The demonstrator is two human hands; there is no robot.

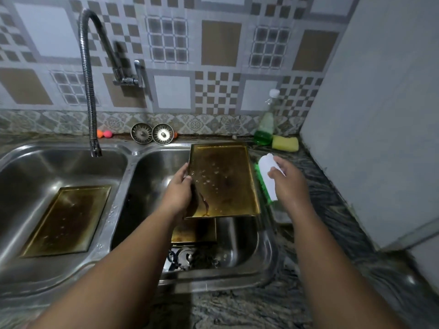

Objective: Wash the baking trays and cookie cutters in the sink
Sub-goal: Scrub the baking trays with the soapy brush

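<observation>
My left hand grips the left edge of a brown-stained baking tray, held tilted over the right sink basin. My right hand holds a white-backed scrubbing brush with green bristles beside the tray's right edge. A second tray lies in the right basin below the held one. Dark cookie cutters sit at the basin's bottom near the drain. A third tray lies flat in the left basin.
A flexible steel faucet hangs over the left basin. Two sink strainers lean at the backsplash. A green dish-soap bottle and a yellow sponge stand on the granite counter at the back right. A white wall rises to the right.
</observation>
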